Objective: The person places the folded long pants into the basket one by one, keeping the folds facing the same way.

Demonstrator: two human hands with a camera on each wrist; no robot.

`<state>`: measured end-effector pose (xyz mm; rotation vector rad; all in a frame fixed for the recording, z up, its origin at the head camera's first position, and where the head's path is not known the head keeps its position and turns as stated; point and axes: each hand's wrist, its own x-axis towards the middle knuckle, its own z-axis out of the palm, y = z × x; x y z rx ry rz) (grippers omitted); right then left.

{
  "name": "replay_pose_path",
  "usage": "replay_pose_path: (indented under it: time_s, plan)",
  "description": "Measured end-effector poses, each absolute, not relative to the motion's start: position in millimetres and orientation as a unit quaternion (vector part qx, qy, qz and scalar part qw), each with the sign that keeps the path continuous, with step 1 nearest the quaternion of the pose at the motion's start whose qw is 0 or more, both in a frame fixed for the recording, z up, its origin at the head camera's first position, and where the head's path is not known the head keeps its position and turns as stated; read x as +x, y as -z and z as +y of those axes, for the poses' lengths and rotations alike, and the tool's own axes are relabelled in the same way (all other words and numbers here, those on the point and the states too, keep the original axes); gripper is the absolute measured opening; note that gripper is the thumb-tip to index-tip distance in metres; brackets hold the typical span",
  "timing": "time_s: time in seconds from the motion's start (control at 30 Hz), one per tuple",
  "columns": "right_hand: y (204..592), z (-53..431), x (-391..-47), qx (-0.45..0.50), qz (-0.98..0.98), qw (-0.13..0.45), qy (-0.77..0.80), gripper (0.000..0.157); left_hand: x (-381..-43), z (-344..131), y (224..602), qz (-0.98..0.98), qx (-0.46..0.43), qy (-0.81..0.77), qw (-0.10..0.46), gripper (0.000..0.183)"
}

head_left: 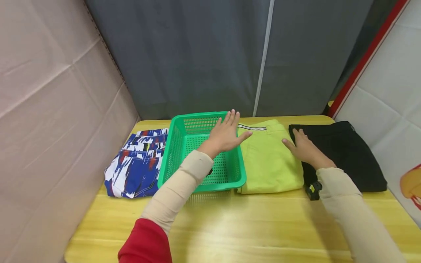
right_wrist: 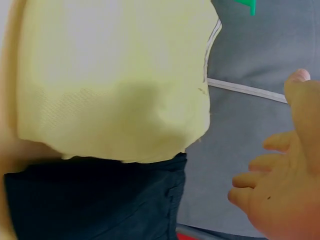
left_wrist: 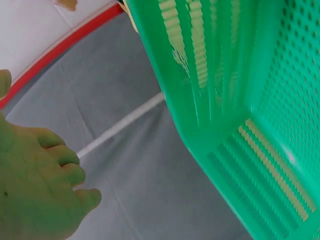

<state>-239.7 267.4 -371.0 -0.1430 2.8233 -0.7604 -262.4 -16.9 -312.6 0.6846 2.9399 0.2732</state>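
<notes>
Saw green basket on the counter, between folded blue-white-red garment and folded yellow garment. Spotted left hand open over basket's right side, fingers straight, thumb out, holding nothing. Spotted right hand open too, nothing held, raised over left part of folded black garment, near yellow one. Noted black garment at counter's right end. Noted beige sleeves on both arms, grey curtain behind counter.
</notes>
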Motion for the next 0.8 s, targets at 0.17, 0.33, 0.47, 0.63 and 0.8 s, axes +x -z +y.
replay_pose_path:
  time_s: [0.17,0.33,0.47,0.63,0.8]
  plan:
    - [384,274,-233,-0.044,0.957,0.109,0.265,0.092,-252,0,321,0.946,0.230,-0.208,0.099,0.086]
    - [394,278,-227,-0.036,0.958,0.092,0.271,0.092,-246,14,325,0.914,0.213,-0.318,0.134,0.083]
    - [400,279,-221,-0.026,0.955,0.093,0.280,0.092,-241,26,328,0.894,0.187,-0.378,0.150,0.082]
    - [404,278,-214,-0.013,0.953,0.095,0.289,0.094,-228,45,334,0.855,0.146,-0.468,0.169,0.082]
    - [407,276,-209,-0.008,0.951,0.087,0.298,0.097,-215,60,341,0.805,0.091,-0.553,0.193,0.082]
